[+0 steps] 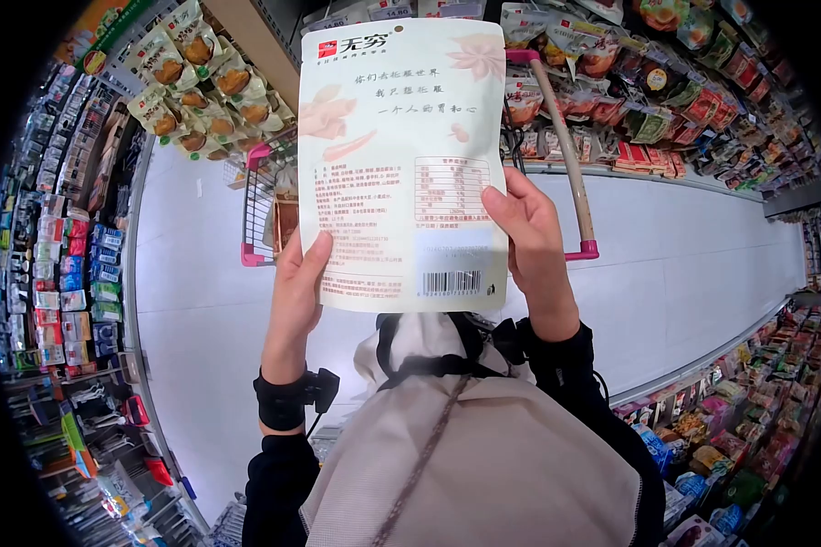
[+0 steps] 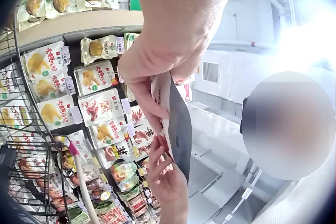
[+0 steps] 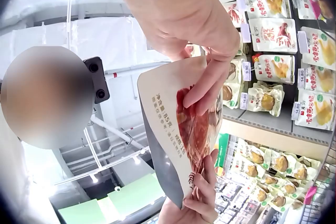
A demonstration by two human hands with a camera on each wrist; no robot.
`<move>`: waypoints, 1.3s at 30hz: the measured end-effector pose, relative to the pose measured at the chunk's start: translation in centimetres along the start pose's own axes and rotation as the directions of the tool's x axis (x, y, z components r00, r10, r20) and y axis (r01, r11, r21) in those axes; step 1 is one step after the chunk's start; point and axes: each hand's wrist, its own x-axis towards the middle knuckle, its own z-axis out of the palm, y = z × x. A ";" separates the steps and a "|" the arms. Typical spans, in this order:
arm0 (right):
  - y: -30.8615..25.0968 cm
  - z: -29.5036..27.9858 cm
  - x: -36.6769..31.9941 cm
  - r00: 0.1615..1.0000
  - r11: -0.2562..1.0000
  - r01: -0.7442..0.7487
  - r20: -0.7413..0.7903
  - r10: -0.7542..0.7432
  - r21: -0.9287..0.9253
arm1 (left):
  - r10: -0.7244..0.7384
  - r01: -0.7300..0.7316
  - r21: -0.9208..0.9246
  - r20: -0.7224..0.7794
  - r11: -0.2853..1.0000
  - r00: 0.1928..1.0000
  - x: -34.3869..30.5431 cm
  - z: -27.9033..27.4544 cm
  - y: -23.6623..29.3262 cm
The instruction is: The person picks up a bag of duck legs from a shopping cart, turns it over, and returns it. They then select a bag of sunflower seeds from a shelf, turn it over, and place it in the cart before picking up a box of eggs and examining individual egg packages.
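Packet (image 1: 397, 173) of food, cream-coloured and flat-faced, is held up between two hands over the floor, its printed back turned towards the wearer and its top edge uppermost. It looks light, and the sheet it is made of looks thin and bendable, so it would probably bow if the hands pushed inward. Its smooth face may be a little slippery, though nothing about it suggests a fragile thing (what lies inside cannot be seen, only the red food pictured on the front). The side edges, low down, seem a sound place to take hold; the top, with its small hole (image 1: 399, 28), has no support and could flop.

The left hand (image 1: 296, 281) pinches the lower left edge, thumb on the back and fingers behind. The right hand (image 1: 533, 242) pinches the right edge somewhat higher, its thumb beside the printed table; in the right wrist view its fingers lie across the front picture.

Beyond the packet stands a cart with a pale handle (image 1: 564, 150) and pink corners. Shelves of similar bags (image 1: 196, 82) rise farther off, and pale floor (image 1: 684, 246) spreads below.
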 end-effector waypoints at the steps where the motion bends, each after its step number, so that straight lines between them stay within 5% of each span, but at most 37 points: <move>1: -0.1 0.0 0.0 1.000 1.000 0.007 -0.003 -0.007 -0.005 | -0.001 0.001 -0.001 -0.001 1.000 1.000 0.1 0.1 0.1; 39: 1.1 -0.1 -0.3 0.998 0.998 -0.058 -0.039 0.058 0.005 | -0.042 0.037 -0.103 -0.048 0.994 0.998 -0.9 0.4 -0.5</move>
